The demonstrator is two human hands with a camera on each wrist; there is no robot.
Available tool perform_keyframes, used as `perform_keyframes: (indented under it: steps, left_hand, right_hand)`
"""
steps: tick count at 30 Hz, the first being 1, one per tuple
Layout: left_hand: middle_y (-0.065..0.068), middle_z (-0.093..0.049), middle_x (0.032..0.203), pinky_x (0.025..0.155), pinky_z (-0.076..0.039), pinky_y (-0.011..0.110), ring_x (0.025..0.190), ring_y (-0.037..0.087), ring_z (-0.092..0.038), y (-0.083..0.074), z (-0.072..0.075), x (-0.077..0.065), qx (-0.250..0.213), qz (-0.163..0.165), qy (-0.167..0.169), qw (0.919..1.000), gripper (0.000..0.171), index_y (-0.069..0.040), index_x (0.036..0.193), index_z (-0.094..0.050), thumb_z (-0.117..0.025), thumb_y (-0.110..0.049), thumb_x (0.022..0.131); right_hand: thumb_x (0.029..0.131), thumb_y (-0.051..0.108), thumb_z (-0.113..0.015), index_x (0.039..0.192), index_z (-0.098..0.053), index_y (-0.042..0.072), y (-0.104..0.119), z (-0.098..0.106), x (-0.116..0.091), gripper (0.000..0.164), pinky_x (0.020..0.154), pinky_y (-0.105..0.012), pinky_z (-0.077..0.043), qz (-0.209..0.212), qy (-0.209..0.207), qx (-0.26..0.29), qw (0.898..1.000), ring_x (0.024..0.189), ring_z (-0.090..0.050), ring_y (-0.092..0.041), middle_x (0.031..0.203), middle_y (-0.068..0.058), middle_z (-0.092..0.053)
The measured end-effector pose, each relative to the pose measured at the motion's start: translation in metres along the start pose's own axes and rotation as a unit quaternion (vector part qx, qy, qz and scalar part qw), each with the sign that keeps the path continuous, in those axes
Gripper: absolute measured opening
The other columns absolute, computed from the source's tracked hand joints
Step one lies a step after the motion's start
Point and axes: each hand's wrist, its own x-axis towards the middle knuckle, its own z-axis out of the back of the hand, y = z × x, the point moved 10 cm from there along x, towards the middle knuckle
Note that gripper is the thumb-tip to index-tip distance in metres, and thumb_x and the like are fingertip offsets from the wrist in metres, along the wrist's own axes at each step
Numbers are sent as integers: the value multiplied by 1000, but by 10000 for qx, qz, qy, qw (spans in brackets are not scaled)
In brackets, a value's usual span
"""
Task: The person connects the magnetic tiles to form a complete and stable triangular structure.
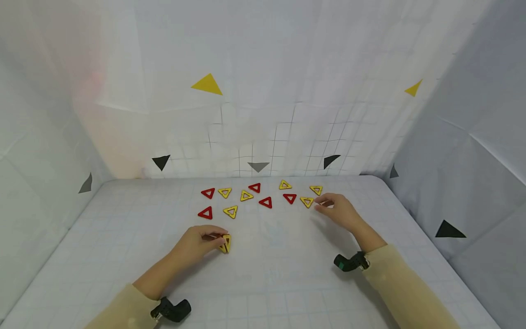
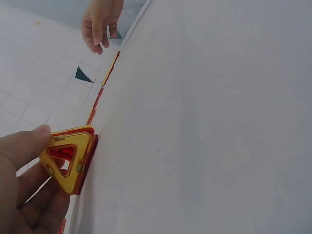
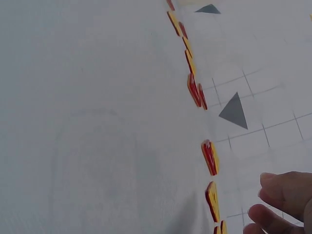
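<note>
The left hand (image 1: 200,243) has its thumb and fingers clamped on a translucent yellow triangular frame (image 2: 81,158), a red layer (image 2: 89,158) showing behind it, near the front of the white grid-lined table (image 1: 271,265). The right hand (image 1: 339,211) holds its thumb and fingers apart near a yellow open-centred triangle (image 1: 307,205) lying flat. Five red triangles (image 1: 262,202) and five more yellow ones lie scattered nearby.

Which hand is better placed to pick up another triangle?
Probably the right hand: it looks empty and is beside a yellow triangle, while the left hand holds other triangles.
</note>
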Motion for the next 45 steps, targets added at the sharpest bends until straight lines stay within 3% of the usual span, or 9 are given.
perform_keyframes:
  steps: [7, 18, 29, 37, 45]
  left_hand:
    - [-8, -71, 105, 78, -54, 25, 91, 11, -64, 15, 20, -3, 56, 181, -228, 9996, 23, -25, 112, -76, -77, -27, 90]
    - [-5, -72, 108, 81, -54, 24, 96, 11, -65, 29, 45, -11, 270, 146, -485, 9984, 26, -20, 117, -75, -74, -30, 92]
    - [3, -70, 116, 89, -53, 40, 106, 21, -66, 41, 84, -16, 655, 236, -890, 9936, 35, -12, 126, -69, -68, -32, 97]
    - [11, -69, 121, 92, -52, 47, 110, 29, -64, 46, 109, -15, 858, 160, -1209, 9888, 40, -6, 130, -66, -63, -32, 100]
    - [19, -65, 125, 97, -48, 51, 115, 36, -61, 51, 127, -8, 936, 289, -1474, 9842, 40, -1, 132, -62, -61, -26, 102]
  right_hand:
    - [95, 20, -70, 119, -69, 3, -19, 5, 14, 30, 87, -48, -49, -133, -162, -6, 9998, 112, -59, -36, 124, -18, -65]
    - [95, 22, -69, 132, -62, 3, -53, 0, 26, 42, 93, -50, -47, -947, 98, 13, 9955, 121, -51, -39, 137, -24, -51]
    - [93, 15, -71, 133, -61, 0, -54, -4, 31, 44, 105, -57, -38, -528, 290, -392, 9974, 126, -49, -44, 138, -26, -52]
    - [92, 18, -73, 131, -63, 3, -57, -6, 32, 43, 101, -55, -41, -642, 429, -471, 9959, 119, -51, -38, 132, -21, -55]
    - [90, 21, -77, 128, -63, 4, -60, -7, 31, 44, 102, -53, -42, -897, 553, -120, 9944, 118, -55, -35, 127, -18, -61]
